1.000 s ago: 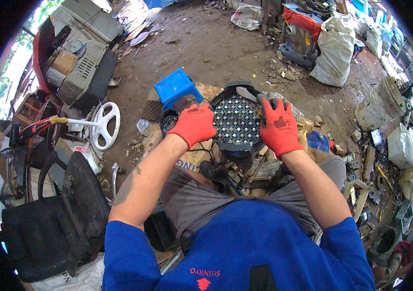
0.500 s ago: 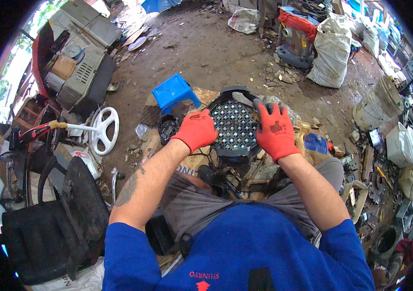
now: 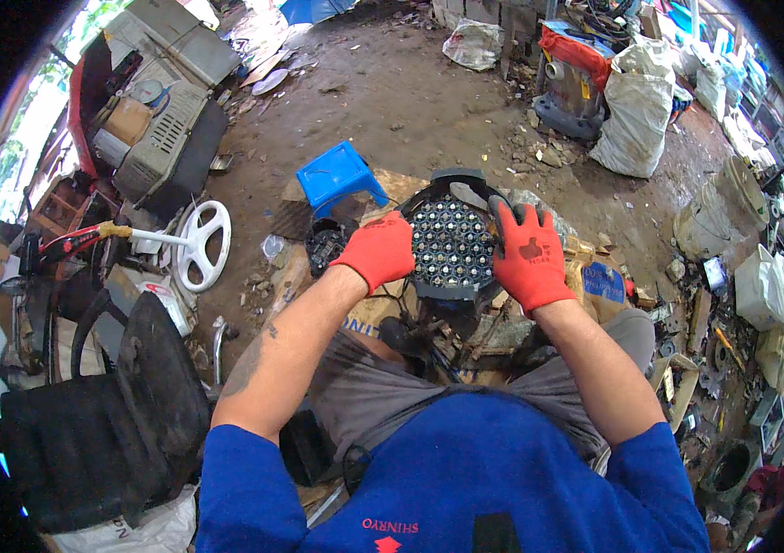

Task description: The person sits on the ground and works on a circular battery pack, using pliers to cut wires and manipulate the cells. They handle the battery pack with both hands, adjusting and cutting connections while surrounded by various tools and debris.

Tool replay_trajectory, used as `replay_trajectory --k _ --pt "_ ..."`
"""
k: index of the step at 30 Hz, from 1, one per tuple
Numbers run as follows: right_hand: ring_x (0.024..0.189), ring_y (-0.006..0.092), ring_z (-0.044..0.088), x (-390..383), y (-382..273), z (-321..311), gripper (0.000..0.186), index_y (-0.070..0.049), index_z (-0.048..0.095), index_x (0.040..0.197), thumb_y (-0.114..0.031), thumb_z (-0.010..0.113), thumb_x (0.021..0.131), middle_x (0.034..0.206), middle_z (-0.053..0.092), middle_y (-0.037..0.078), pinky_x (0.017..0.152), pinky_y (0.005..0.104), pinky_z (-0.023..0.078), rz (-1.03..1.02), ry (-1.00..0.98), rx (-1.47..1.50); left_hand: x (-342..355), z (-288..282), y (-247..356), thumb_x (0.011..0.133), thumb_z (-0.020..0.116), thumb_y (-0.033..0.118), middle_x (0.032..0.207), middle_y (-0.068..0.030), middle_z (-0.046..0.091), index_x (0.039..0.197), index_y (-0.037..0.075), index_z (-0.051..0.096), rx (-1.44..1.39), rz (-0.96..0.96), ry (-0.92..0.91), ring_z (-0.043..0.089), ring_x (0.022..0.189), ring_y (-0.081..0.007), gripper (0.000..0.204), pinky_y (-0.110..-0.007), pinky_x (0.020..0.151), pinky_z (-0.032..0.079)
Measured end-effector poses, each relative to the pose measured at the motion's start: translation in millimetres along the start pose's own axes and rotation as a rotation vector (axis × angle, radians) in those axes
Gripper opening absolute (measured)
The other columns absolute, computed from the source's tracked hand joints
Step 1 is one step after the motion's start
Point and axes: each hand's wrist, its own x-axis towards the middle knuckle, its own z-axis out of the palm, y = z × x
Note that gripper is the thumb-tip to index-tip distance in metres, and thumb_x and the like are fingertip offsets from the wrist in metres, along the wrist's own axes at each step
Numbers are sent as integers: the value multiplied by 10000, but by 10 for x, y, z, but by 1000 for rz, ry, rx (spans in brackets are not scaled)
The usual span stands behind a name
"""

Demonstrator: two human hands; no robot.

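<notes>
A round black LED light (image 3: pixel 452 241) with rows of small clear lenses faces up between my knees. My left hand (image 3: pixel 378 251), in a red glove, is closed at its left rim. My right hand (image 3: pixel 530 253), in a red glove with dark fingertips, grips the right rim, its fingers bent over the edge. A flat grey blade-like piece (image 3: pixel 468 194) lies across the light's upper right, its end at my right fingertips; whether they pinch it is hidden. A curved black bracket (image 3: pixel 456 175) arches over the light's far edge.
Beyond my left hand are a blue plastic stool (image 3: pixel 337 177) and a dark round part (image 3: pixel 324 241). A white steering wheel (image 3: pixel 203 246) and black seat (image 3: pixel 88 424) lie left. At right are a bucket (image 3: pixel 719 212), scrap and a white sack (image 3: pixel 636 115).
The whole view has shifted slightly, carrying the surroundings a little to the right. Both hands stay at the light's rim, and the blade-like piece remains by my right fingertips.
</notes>
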Motion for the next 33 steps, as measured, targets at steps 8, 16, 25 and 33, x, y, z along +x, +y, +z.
replay_trajectory --k 8,16,25,33 --pt "1171 444 558 10 -9 -11 702 -167 502 1458 -162 720 790 1312 578 227 980 488 496 3 2 11 -133 107 -10 828 694 312 1248 -196 615 1050 23 686 154 157 201 611 1116 -389 364 -497 946 512" --pt "1175 433 554 -3 44 12 701 -168 505 1454 -161 727 789 1320 572 220 976 483 497 14 3 22 -144 115 75 846 720 262 1213 -144 615 1024 74 701 346 308 561 604 1088 -374 260 -498 963 478" --pt "1190 411 554 19 82 144 714 -124 518 1411 -152 747 735 1262 574 230 1000 498 473 -73 37 10 -1194 -468 -278 807 757 125 1145 -141 667 1156 67 704 -451 125 525 655 1086 -333 357 -387 945 523" --pt "1331 470 479 -8 264 256 684 -183 459 1507 -193 710 871 1430 502 276 1122 507 408 -5 80 -41 -3462 176 -984 826 760 321 1282 -181 634 1203 63 681 -166 -531 57 597 1205 -369 463 -431 1028 490"
